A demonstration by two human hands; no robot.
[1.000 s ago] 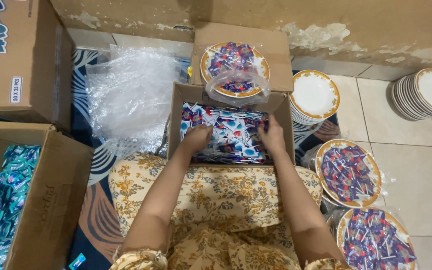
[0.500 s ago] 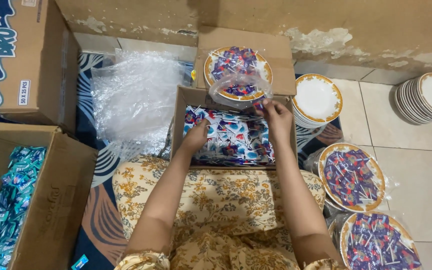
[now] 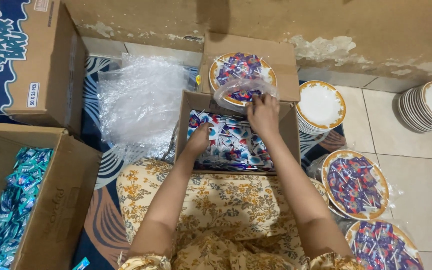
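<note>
Cardboard on your far left: an open carton [image 3: 51, 200] of teal sachets [image 3: 6, 220], then crumpled clear plastic sheeting [image 3: 141, 102]. Your left hand [image 3: 199, 140] rests curled in the middle box [image 3: 288, 127] on the wrapped candies [image 3: 231, 145]; whether it pinches any, you can't tell. Your right hand [image 3: 262, 114] seems closed on the clear wrap [image 3: 241, 90] over a gold-rimmed plate [image 3: 243, 75] of sweets. Empty plates [image 3: 321, 106] stand right of it.

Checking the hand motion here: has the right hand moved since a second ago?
Yes. The right hand has gone from the sweets in the open cardboard box, forward over its far rim, to the bagged plate of sweets.
</note>
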